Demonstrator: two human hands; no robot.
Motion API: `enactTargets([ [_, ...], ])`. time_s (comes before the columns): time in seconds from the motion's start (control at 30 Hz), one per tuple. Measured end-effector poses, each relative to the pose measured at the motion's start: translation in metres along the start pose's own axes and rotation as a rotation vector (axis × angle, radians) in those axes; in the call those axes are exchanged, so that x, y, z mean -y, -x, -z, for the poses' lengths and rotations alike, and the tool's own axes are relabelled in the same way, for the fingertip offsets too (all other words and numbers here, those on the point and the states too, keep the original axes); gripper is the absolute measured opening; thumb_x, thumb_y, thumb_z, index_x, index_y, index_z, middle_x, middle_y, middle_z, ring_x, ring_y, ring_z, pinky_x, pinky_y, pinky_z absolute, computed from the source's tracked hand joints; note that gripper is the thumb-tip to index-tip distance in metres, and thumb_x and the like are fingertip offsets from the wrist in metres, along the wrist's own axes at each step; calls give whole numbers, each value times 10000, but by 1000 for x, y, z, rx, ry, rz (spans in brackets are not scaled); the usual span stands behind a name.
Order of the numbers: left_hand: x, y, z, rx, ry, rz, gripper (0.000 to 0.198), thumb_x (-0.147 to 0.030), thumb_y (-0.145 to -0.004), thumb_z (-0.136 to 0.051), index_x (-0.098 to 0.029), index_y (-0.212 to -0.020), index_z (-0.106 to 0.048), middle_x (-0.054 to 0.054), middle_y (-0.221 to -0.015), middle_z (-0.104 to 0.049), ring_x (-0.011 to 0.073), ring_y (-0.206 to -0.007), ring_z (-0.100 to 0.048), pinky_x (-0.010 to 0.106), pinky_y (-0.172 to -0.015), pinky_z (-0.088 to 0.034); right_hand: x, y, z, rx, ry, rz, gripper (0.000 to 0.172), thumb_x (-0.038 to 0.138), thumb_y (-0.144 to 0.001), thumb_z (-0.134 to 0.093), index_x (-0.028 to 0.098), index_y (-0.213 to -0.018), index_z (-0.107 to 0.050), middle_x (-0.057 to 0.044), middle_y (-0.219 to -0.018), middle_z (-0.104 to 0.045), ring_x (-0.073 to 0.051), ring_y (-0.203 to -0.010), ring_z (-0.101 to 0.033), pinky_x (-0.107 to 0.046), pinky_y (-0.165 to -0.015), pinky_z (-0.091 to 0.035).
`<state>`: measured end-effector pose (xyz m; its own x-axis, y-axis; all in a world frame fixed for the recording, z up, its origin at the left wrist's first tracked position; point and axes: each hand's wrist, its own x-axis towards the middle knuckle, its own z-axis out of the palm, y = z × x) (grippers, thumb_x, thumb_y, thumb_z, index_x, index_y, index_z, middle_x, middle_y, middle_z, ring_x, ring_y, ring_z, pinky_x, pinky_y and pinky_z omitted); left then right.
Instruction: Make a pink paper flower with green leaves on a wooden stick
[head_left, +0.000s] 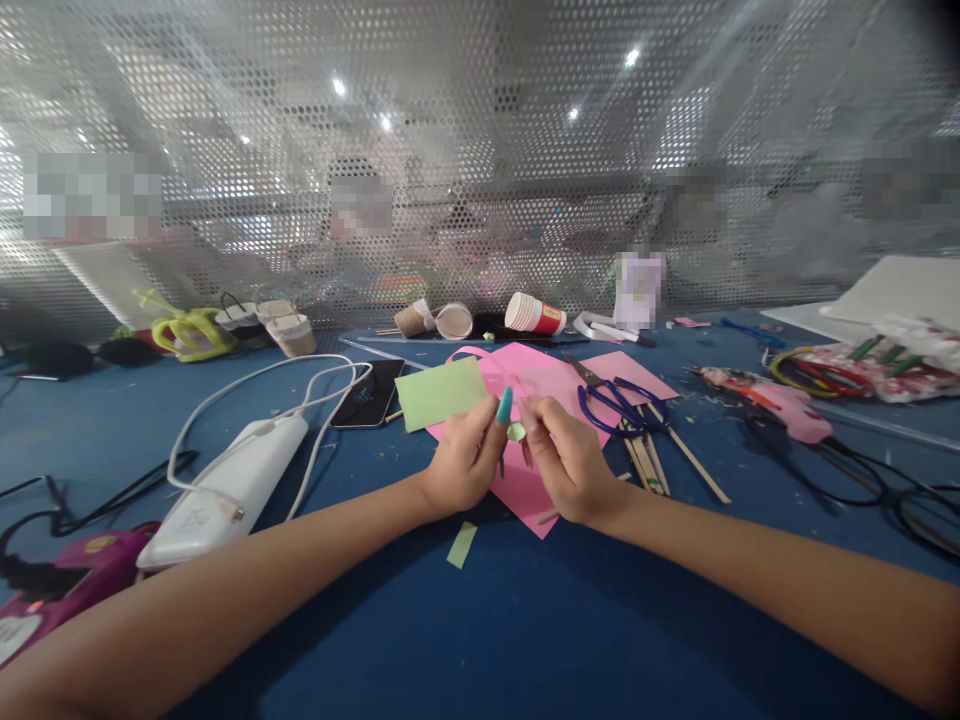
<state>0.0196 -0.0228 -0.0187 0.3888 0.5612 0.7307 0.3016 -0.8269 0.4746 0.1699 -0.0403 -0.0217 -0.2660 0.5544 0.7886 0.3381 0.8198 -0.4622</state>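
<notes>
My left hand (466,458) and my right hand (570,462) meet over the middle of the table, fingers pinched. Between their fingertips is a small light-green paper piece (517,431), curled or rounded in shape; its far ends are hidden by the fingers. A long teal nail stands up on my left hand. Pink paper sheets (531,500) lie underneath, with a light-green paper sheet (441,394) just left of them. Nearer me rests a small green paper strip (462,545). Blue-handled scissors (621,408) lie to the right on the pink paper, beside several wooden sticks (688,453).
At left are a white power strip or power bank (225,490) with a looped cable, a phone (369,393) and a purple tool (82,580). A pink glue gun (795,412) with black cable lies right. Paper cups (534,313) line the perforated metal screen (480,150) behind.
</notes>
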Motion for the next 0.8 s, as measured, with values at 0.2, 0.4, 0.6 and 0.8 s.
enactTargets([
  [0.2, -2, -2, -1, 29, 50, -23, 225, -213, -953, -342, -204, -728, -358, -83, -508, -372, 62, -397, -341, 231, -459, -320, -1, -1, 0, -22, 27, 44, 212, 191, -977, -315, 219, -780, -388, 34, -622, -415, -111, -514, -410, -249, -497, -362],
  [0.4, -5, 1, -4, 25, 63, 45, 249, -267, -961, -334, -202, -723, -367, -71, -511, -389, 73, -416, -359, 237, -456, -315, 3, -2, 1, -43, 78, 59, 232, 170, -967, -328, 227, -743, -350, 56, -557, -384, -106, -457, -388, -244, -483, -333],
  [0.6, -5, 2, -5, 51, 105, 109, 281, -342, -968, -311, -193, -742, -384, -68, -523, -394, 68, -429, -358, 225, -451, -309, 3, -3, 0, -63, 141, 79, 230, 156, -953, -326, 231, -736, -333, 61, -547, -362, -109, -444, -370, -240, -481, -317],
  [0.8, -2, 2, -3, 93, 241, 171, 339, -452, -958, -272, -184, -828, -435, -41, -582, -449, 89, -484, -452, 230, -483, -375, -4, -3, 2, -71, 194, 66, 207, 164, -946, -333, 230, -751, -348, 47, -542, -413, -119, -459, -430, -241, -484, -329],
])
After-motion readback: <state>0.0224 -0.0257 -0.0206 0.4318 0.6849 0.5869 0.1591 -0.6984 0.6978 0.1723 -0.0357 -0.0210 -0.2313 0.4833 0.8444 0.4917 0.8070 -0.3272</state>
